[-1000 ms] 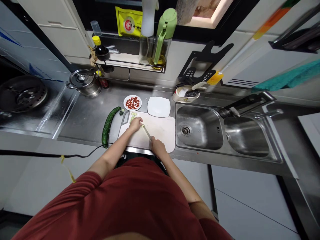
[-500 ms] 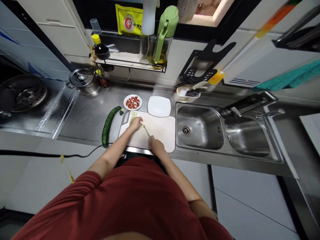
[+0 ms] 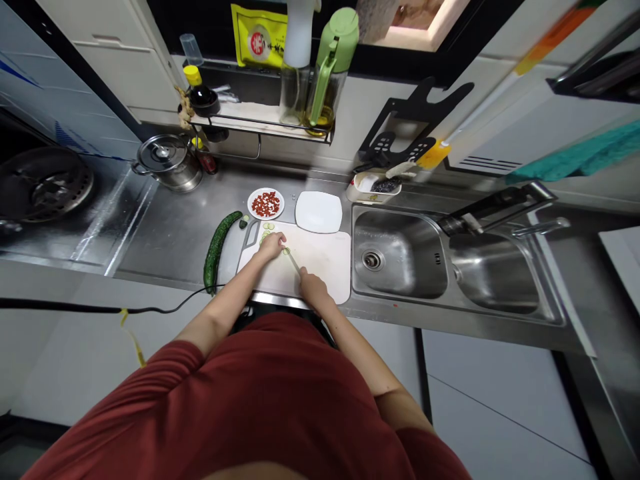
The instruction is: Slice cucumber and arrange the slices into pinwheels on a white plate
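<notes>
- Head view, looking down on a stainless-steel bench (image 3: 170,230) from the person's own chest, with a white cutting board (image 3: 325,267) just in front of the red shirt (image 3: 240,400).
- The work in hand looks like slicing: a short cucumber piece (image 3: 281,248) sits on the board at about 11 o'clock from its centre, mostly hidden under the left hand (image 3: 271,247).
- The left hand's grip is closed down over that piece, fingers curled, pinning it to the board.
- The right hand (image 3: 314,291) has a firm, closed grip on the handle of a kitchen knife (image 3: 294,262), and the blade slants toward 11 o'clock, its tip reaching the green end of the piece beside the left fingers.
- Thin cucumber slices (image 3: 265,233) lie in a small group at the board's 10 o'clock edge.
- A longer, dark green cucumber (image 3: 216,252) rests on the bench at the board's 9 o'clock, with a small cut round (image 3: 243,223) just beside the board's corner.
- A round plate of red pieces (image 3: 265,204) and a bare white square plate (image 3: 319,212) stand at 12 o'clock, and a steel double sink (image 3: 397,253) lies at 3 o'clock.
- The next cut calls for the left fingers to stay curled, clear of the blade.
</notes>
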Available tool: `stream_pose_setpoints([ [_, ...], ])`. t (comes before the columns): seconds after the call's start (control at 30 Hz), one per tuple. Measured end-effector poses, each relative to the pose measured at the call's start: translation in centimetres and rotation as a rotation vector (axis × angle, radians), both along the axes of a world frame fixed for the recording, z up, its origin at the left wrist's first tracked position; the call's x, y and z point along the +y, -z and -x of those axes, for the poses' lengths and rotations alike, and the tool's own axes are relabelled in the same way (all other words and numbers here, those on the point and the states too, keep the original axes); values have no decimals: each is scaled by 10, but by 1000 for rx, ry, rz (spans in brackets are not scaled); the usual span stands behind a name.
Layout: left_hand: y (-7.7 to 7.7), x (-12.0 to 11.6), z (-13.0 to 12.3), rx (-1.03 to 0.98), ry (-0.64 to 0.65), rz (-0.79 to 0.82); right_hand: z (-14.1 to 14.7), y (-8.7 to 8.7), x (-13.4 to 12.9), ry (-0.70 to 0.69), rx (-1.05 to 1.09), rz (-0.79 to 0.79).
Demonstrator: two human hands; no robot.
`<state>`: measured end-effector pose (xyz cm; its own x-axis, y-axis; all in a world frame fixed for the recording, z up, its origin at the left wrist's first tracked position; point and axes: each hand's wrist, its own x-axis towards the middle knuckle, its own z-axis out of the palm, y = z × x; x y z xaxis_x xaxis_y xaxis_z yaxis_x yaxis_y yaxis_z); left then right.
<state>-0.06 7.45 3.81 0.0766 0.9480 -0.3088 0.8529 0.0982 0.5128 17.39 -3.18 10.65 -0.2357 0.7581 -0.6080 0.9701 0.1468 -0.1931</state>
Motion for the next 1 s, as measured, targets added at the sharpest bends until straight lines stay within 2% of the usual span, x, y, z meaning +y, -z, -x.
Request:
stream_pose_setpoints([
  [1.0, 2, 0, 1, -19, -9, -9, -6, 5, -2, 4, 8, -2],
])
